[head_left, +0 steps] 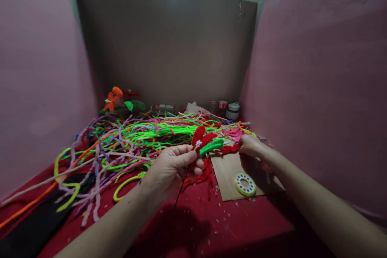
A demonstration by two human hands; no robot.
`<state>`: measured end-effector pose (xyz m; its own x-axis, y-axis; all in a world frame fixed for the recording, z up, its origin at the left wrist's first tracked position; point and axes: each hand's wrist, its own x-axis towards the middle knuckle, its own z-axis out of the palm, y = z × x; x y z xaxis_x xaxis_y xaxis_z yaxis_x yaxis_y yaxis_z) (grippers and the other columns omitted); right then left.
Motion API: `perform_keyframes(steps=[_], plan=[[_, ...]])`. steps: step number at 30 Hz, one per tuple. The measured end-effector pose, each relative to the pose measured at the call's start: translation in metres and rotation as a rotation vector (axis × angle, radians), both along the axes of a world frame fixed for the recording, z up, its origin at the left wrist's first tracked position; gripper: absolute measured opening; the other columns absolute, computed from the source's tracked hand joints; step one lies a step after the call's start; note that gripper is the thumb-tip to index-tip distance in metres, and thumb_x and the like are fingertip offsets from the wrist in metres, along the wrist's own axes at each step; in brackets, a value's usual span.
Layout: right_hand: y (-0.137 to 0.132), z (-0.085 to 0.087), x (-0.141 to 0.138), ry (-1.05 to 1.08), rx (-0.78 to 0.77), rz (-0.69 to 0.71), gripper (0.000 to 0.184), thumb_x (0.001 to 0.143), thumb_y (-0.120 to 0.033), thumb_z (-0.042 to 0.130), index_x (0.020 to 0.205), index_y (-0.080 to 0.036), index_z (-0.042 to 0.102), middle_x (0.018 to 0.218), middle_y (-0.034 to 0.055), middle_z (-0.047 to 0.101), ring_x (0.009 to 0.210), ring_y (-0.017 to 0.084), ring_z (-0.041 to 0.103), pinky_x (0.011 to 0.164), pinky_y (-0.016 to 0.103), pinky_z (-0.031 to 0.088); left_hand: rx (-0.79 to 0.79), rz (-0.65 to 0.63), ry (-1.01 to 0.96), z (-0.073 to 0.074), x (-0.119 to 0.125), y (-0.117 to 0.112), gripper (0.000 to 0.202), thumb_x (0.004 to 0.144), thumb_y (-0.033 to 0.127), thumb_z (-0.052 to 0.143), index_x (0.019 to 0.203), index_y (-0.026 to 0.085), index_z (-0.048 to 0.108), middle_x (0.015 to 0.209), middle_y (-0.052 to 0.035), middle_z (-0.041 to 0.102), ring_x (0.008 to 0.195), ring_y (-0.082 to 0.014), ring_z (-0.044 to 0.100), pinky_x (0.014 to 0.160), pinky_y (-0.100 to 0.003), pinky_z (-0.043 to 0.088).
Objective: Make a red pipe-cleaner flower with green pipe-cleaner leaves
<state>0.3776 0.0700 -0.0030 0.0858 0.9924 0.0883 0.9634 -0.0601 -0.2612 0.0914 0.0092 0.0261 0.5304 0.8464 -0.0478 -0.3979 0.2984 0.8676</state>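
Note:
My left hand (172, 167) is closed in a pinch on a half-made pipe-cleaner flower (203, 138). The flower has red looped petals, a small white centre, a green leaf piece (211, 146) and a thin dark wire stem (181, 187) hanging down below my fingers. My right hand (250, 145) is closed on a red pipe cleaner (227, 149) that runs left to the flower. Both hands hover just above the red cloth (211, 225). More red pipe cleaners (202, 177) lie on the cloth under my left hand.
A big heap of coloured pipe cleaners (133, 137) covers the left and middle. A brown board (226, 175) with a white-and-yellow tape ring (245, 184) lies at right. Finished orange flowers (112, 98) and small jars (232, 111) stand at the back. Pink walls close in on both sides.

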Motion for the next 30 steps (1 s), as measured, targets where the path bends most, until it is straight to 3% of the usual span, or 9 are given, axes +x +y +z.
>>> perform_keyframes(steps=[3, 6, 9, 12, 15, 18, 24, 30], plan=[[-0.008, 0.009, 0.005, 0.116, -0.035, -0.047, 0.010, 0.063, -0.020, 0.061, 0.056, -0.014, 0.064, 0.044, 0.0027, 0.055, 0.043, 0.013, 0.051, 0.044, 0.024, 0.035, -0.006, -0.010, -0.006, -0.001, 0.000, 0.000, 0.012, 0.069, 0.019, 0.068, 0.070, 0.010, 0.060, 0.059, -0.0037, 0.064, 0.048, -0.0084, 0.057, 0.048, -0.017, 0.044], [-0.028, 0.025, 0.004, 0.348, -0.012, -0.018, 0.014, 0.073, -0.025, 0.053, 0.072, -0.014, 0.063, 0.051, 0.0018, 0.058, 0.042, 0.010, 0.049, 0.043, 0.023, 0.037, -0.024, -0.022, -0.033, -0.003, 0.001, 0.001, 0.012, 0.071, 0.020, 0.066, 0.071, 0.009, 0.061, 0.062, -0.0042, 0.064, 0.051, -0.0088, 0.058, 0.048, -0.018, 0.044], [-0.053, 0.039, -0.013, 1.126, 0.013, 0.230, 0.015, 0.065, -0.024, 0.065, 0.076, -0.016, 0.060, 0.063, 0.0017, 0.061, 0.051, 0.011, 0.056, 0.048, 0.023, 0.043, -0.029, 0.009, -0.060, -0.004, 0.002, 0.002, 0.011, 0.074, 0.020, 0.064, 0.075, 0.009, 0.063, 0.071, -0.0069, 0.067, 0.060, -0.0114, 0.062, 0.055, -0.020, 0.048], [-0.072, 0.045, -0.041, 1.436, -0.004, 0.438, 0.011, 0.063, -0.017, 0.065, 0.073, -0.016, 0.062, 0.074, 0.0026, 0.062, 0.057, 0.011, 0.057, 0.048, 0.022, 0.045, -0.035, 0.036, -0.060, -0.003, 0.004, 0.001, 0.010, 0.073, 0.016, 0.063, 0.079, 0.008, 0.066, 0.080, -0.0099, 0.069, 0.072, -0.0143, 0.064, 0.070, -0.023, 0.050], [-0.083, 0.042, -0.065, 1.476, 0.011, 0.579, 0.006, 0.064, -0.014, 0.064, 0.069, -0.015, 0.064, 0.079, 0.0033, 0.060, 0.058, 0.011, 0.055, 0.049, 0.024, 0.045, -0.050, -0.003, -0.040, -0.004, 0.007, -0.002, 0.014, 0.073, 0.015, 0.063, 0.083, 0.007, 0.068, 0.086, -0.0125, 0.069, 0.079, -0.0164, 0.064, 0.076, -0.025, 0.049], [-0.086, 0.035, -0.078, 1.451, 0.088, 0.629, 0.003, 0.068, -0.014, 0.063, 0.071, -0.015, 0.064, 0.082, 0.0037, 0.058, 0.064, 0.012, 0.055, 0.053, 0.025, 0.046, -0.053, -0.086, -0.049, -0.007, 0.009, -0.005, 0.016, 0.074, 0.017, 0.062, 0.086, 0.008, 0.068, 0.092, -0.0135, 0.068, 0.083, -0.0181, 0.063, 0.076, -0.028, 0.049], [-0.083, 0.022, -0.086, 1.560, 0.101, 0.563, 0.009, 0.066, -0.012, 0.066, 0.073, -0.015, 0.064, 0.071, 0.0012, 0.059, 0.058, 0.011, 0.054, 0.047, 0.022, 0.045, -0.033, -0.201, -0.069, -0.013, 0.013, -0.011, 0.013, 0.074, 0.017, 0.062, 0.081, 0.007, 0.066, 0.085, -0.0135, 0.067, 0.074, -0.0177, 0.063, 0.073, -0.032, 0.048], [-0.082, 0.014, -0.091, 1.733, 0.074, 0.491, 0.016, 0.060, -0.009, 0.068, 0.073, -0.016, 0.063, 0.063, -0.0003, 0.060, 0.052, 0.011, 0.056, 0.044, 0.021, 0.044, 0.028, -0.165, -0.068, -0.011, 0.014, -0.010, 0.012, 0.075, 0.017, 0.060, 0.074, 0.006, 0.065, 0.070, -0.0080, 0.063, 0.055, -0.0091, 0.056, 0.057, -0.020, 0.044]])
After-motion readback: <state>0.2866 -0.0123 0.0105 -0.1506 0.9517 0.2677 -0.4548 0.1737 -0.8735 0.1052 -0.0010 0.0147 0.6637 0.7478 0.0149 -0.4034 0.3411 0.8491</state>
